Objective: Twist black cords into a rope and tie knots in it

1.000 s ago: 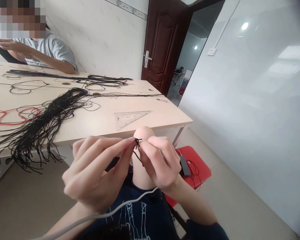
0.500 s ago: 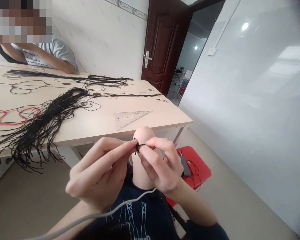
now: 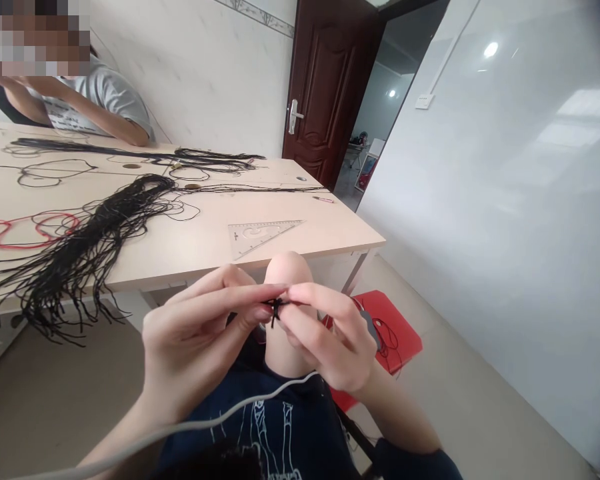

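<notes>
Between my two hands, just above my bare knee, is a small knotted piece of black cord (image 3: 276, 309) with short ends sticking out. My left hand (image 3: 205, 333) pinches it from the left, thumb below and forefinger stretched across the top. From the other side my right hand (image 3: 330, 333) grips it, with thumb and fingertips pressed close together. The fingertips of both hands nearly meet over the knot and partly hide it. A pale cable (image 3: 230, 418) runs across in front of my dark clothing, below the hands.
The table (image 3: 210, 233) ahead bears a large bundle of black cords (image 3: 105, 227), a red cord (image 3: 55, 227), a clear set square (image 3: 263, 235) and a pen (image 3: 324, 199). A red stool (image 3: 405, 333) stands at right. Another person (image 3: 115, 100) sits across the table.
My left hand has rolled so its thumb shows below the forefinger. The knotted cord has turned and sits slightly lower, with an end now pointing down. My right hand has shifted slightly right.
</notes>
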A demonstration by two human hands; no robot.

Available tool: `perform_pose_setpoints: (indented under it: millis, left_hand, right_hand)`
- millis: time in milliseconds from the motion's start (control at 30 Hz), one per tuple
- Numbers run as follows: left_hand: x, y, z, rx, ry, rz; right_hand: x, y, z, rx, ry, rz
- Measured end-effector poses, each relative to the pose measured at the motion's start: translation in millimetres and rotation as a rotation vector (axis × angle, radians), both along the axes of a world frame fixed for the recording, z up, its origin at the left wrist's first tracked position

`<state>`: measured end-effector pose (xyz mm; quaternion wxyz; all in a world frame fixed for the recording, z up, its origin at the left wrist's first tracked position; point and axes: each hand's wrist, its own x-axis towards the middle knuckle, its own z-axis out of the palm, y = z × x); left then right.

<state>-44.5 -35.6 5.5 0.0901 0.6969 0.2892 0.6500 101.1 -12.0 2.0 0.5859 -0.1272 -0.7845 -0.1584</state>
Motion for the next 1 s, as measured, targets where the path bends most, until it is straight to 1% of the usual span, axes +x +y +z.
perform_pose_setpoints:
  millis: [67,100,167,233,267,333,433,600,733,867,933,1000]
  left_hand:
    - [2,-1,-2.1,-0.048,-0.12,0.057]
    - [3,-2,-3.6,-0.066,-0.184,0.092]
    - [7,-2,-5.9,-0.075,-0.255,0.127]
    - [9,-1,-6.2,-0.031,-0.232,0.115]
    - [10,-1,-5.6,-0.002,-0.208,0.106]
    - [11,-1,-3.8,0.025,-0.175,0.112]
    - [9,-3,-2.4,-0.001,-0.188,0.132]
    - [5,-4,-3.1,-0.114,-0.207,0.049]
    - [3,-4,-0.4,-0.093,-0.196,0.07]
    - [5,-6,4.8,0.009,-0.173,0.143]
    - [7,-7,5.4,0.095,-0.097,0.233]
    - [11,-6,3.6,0.193,-0.094,0.353]
  right_hand:
    - [-1,-1,0.3,-0.087,0.049,0.004]
    - [-2,-1,0.4,-0.159,0.101,0.03]
    - [-5,0,0.8,-0.359,0.225,0.138]
    - [-8,0,1.7,-0.575,0.302,0.273]
    - [-10,0,2.2,-0.657,0.318,0.322]
    - [-10,-1,3.3,-0.75,0.329,0.367]
    - [-10,-1,3.9,-0.734,0.347,0.349]
    - [-9,0,2.9,-0.657,0.327,0.284]
    - [-8,1,3.1,-0.611,0.298,0.233]
    - [-8,0,4.2,-0.585,0.283,0.208]
    - [-8,1,4.2,-0.571,0.276,0.211]
    - [-9,2,3.6,-0.556,0.274,0.212]
